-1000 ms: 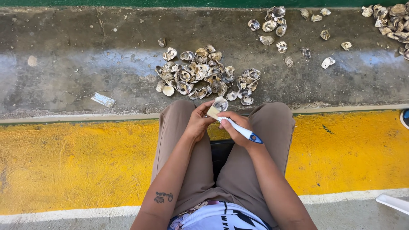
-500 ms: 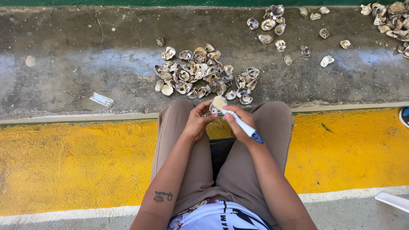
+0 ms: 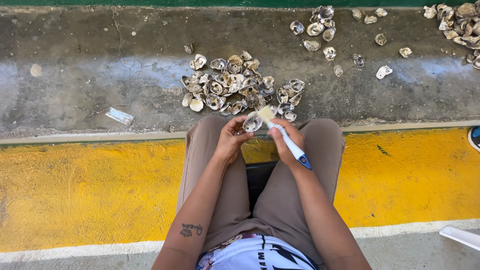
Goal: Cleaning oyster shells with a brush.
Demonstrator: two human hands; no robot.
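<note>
Seated position, knees apart over a yellow-painted curb [image 3: 90,190], viewed from above. Left hand [image 3: 231,139] closed around a single oyster shell [image 3: 252,122], fingers curled at its near edge, shell held up between the knees and just short of the concrete gutter [image 3: 100,80]. Right hand [image 3: 287,141] wrapped firmly around a white-handled brush with a blue end [image 3: 290,145]; pale bristles touching the upper right edge of the held shell. Handle angled down and to the right, blue tip projecting past the wrist.

Main pile of oyster shells [image 3: 240,85] lying on the wet concrete directly ahead of the knees, shells overlapping, mostly hollow side up. Second, looser scatter of shells [image 3: 325,35] farther off to the right; third heap [image 3: 457,20] at the upper right corner, partly cut by the frame edge. Flattened scrap of wrapper [image 3: 120,116] on the concrete to the left, well apart from the pile. White object [image 3: 460,236] at lower right, identity not determinable.
</note>
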